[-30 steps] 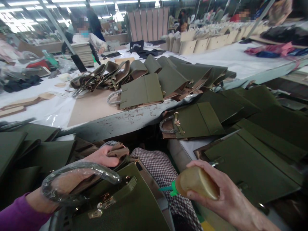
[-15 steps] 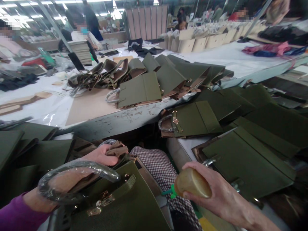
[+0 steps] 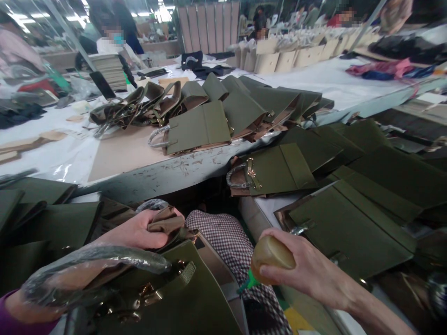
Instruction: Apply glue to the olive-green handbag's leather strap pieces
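In the lower middle of the frame there is an open gap between the green bag (image 3: 181, 298) at the lower left and the table (image 3: 181, 172) edge above it, where a checked trouser leg (image 3: 230, 242) shows. The left hand (image 3: 136, 232) is closed on a brown flap (image 3: 165, 224) at the bag's top, just behind the plastic-wrapped handle (image 3: 94, 260). The right hand (image 3: 307, 272) is wrapped around one glue bottle (image 3: 268, 260), its green tip pointing down-left. Since the earlier frame, the bottle has moved left, closer to the bag. One bag, one bottle, two hands; many flat green bag pieces (image 3: 349, 228) fill the right side, too many to count.
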Demonstrator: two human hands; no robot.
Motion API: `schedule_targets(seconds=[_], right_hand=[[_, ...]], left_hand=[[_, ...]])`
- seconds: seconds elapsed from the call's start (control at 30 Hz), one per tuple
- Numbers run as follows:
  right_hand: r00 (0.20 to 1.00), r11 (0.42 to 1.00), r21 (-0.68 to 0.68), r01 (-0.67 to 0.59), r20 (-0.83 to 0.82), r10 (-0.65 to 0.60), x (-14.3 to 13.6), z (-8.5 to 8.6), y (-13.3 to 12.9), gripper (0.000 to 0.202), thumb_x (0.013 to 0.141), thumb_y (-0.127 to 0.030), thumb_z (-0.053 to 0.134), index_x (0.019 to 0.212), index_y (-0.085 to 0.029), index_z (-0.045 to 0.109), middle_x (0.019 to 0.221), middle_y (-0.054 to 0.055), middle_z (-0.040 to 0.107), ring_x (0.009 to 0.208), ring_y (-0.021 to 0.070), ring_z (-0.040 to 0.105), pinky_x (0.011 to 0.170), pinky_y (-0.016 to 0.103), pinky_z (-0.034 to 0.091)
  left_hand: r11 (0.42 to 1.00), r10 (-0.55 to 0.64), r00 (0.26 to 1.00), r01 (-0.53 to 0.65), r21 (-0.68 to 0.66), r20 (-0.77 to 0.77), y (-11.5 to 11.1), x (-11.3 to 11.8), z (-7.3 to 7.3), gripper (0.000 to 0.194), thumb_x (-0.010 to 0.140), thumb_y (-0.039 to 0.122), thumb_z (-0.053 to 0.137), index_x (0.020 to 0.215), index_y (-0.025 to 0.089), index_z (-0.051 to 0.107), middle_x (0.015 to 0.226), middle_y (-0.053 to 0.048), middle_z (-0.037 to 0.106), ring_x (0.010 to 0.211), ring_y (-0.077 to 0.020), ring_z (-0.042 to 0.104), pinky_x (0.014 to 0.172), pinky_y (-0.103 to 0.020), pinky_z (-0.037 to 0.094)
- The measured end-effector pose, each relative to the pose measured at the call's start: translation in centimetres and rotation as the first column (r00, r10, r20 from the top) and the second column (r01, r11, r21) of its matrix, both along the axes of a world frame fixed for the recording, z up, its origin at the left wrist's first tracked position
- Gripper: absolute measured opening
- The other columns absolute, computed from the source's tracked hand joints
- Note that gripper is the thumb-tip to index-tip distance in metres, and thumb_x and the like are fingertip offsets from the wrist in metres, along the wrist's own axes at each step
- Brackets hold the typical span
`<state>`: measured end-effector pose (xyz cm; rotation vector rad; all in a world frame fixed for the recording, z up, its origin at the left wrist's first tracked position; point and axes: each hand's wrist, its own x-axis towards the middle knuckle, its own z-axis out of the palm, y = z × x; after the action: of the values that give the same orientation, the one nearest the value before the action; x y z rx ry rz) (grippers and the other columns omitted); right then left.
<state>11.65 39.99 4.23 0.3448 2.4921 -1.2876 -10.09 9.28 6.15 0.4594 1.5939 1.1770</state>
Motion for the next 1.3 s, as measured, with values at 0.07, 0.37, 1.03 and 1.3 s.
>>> schedule_targets(seconds=[0.07,0.37,1.03,1.3], right_hand=[[0.999,0.999,-0.025,0.04,0.011,-0.039,-0.1,-0.1,0.1,0.022,0.085,-0.041,0.071,0.098,-0.026,0.063,0.084,-0.002,0.067,0.074,0.0223,0.063,0.065,0.034,0.048],[0.997,0.989,-0.122,0.082,0.022,-0.08,0.3,-1.4,0.8,0.028,0.084,-0.045,0.075,0.101,-0.025,0.065,0.085,-0.002,0.068,0.076,0.021,0.062,0.067,0.032,0.047],[0.945,0.967,-0.02,0.255,-0.208,-0.253,0.9,-8.5,-0.9,0.049,0.084,-0.053,0.078,0.122,-0.025,0.064,0.116,0.009,0.077,0.103,0.0322,0.074,0.094,0.052,0.059],[0.952,0.987,-0.034,0.156,-0.26,-0.159,-1.0,-9.9,-1.4,0.043,0.088,-0.047,0.076,0.122,-0.025,0.061,0.118,0.008,0.073,0.106,0.0287,0.07,0.095,0.045,0.057]], left_hand=[[0.999,-0.032,0.999,0.031,-0.013,-0.026,0.0,0.1,0.3,0.026,0.085,0.03,0.071,0.108,0.02,0.066,0.093,0.001,0.069,0.084,-0.0194,0.059,0.078,-0.029,0.045],[0.994,-0.063,0.985,0.047,-0.102,-0.16,0.0,0.9,2.4,0.028,0.08,0.028,0.066,0.106,0.019,0.061,0.092,0.001,0.068,0.08,-0.0176,0.059,0.073,-0.027,0.041],[0.988,-0.128,0.624,0.144,-0.048,-0.77,-2.2,8.2,-0.3,0.013,0.091,0.015,0.05,0.091,0.026,0.055,0.096,0.006,0.062,0.072,-0.0076,0.063,0.066,-0.018,0.049],[0.975,-0.153,0.593,0.219,-0.025,-0.79,-2.7,8.8,-0.2,0.013,0.094,0.023,0.057,0.104,0.03,0.054,0.102,0.008,0.065,0.085,-0.0082,0.069,0.077,-0.016,0.053]])
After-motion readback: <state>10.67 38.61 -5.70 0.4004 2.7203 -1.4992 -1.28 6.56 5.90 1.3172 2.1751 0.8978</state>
